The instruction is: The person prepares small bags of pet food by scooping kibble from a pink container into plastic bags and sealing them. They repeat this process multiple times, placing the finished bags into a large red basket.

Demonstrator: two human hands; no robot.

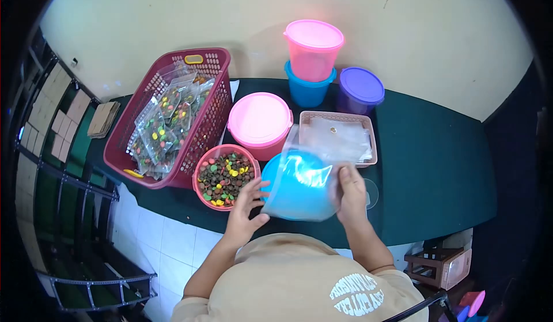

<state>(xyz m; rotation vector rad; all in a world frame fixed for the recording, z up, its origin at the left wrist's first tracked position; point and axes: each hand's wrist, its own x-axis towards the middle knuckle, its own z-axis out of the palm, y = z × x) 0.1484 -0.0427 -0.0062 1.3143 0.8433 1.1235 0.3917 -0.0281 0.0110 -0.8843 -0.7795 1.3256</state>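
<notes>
My right hand (350, 195) pinches a clear plastic bag (282, 192) by its right side, thumb on top. The bag looks flat and stretches over a blue round lid or container (308, 169), which shows through it. At the bag's left edge is my left hand (247, 209), its fingers and thumb apart. Just left of that hand stands a pink tub (197, 190) of small brown pieces (222, 175) mixed with yellow, green and reddish ones. Behind the bag, a pale pink basket (373, 143) holds a stack of clear plastic bags (334, 137).
A maroon basket (216, 103) at left holds several filled bags (167, 126). Behind stand a pink-lidded tub (260, 117), a pink tub (314, 51) stacked on a blue one (310, 91), and a purple tub (360, 91). A clear disc (371, 194) lies by my right hand.
</notes>
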